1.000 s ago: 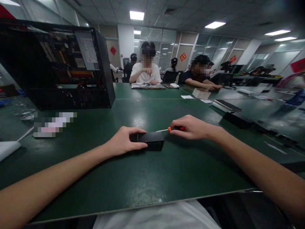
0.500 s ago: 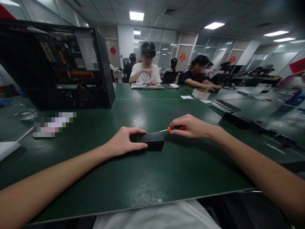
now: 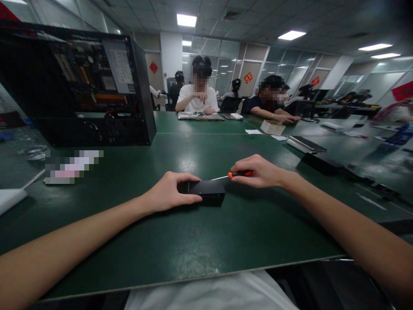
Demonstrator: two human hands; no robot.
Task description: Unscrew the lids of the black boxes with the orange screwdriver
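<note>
A small black box-shaped case (image 3: 209,192) rests on the green table (image 3: 180,245) in front of me. Gripping its left end is my left hand (image 3: 172,191), thumb along the near side and fingers over the far side. My right hand (image 3: 258,171) is closed round the orange and black handle of a screwdriver (image 3: 230,175). The thin metal shaft points left, and its tip meets or passes behind the case's far top edge; whether it touches I cannot tell.
An open black computer tower (image 3: 146,94) stands at the left. To the right lie a dark flat device (image 3: 308,144), black parts (image 3: 322,163) and a small cardboard box (image 3: 272,127). Across the table a person in a white shirt (image 3: 187,97) works, with another person in dark clothes beside them.
The screwdriver has shifted very slightly to the right, and more of its shaft shows. The lid of the case looks lower against its body, the gap at the near side narrower.
</note>
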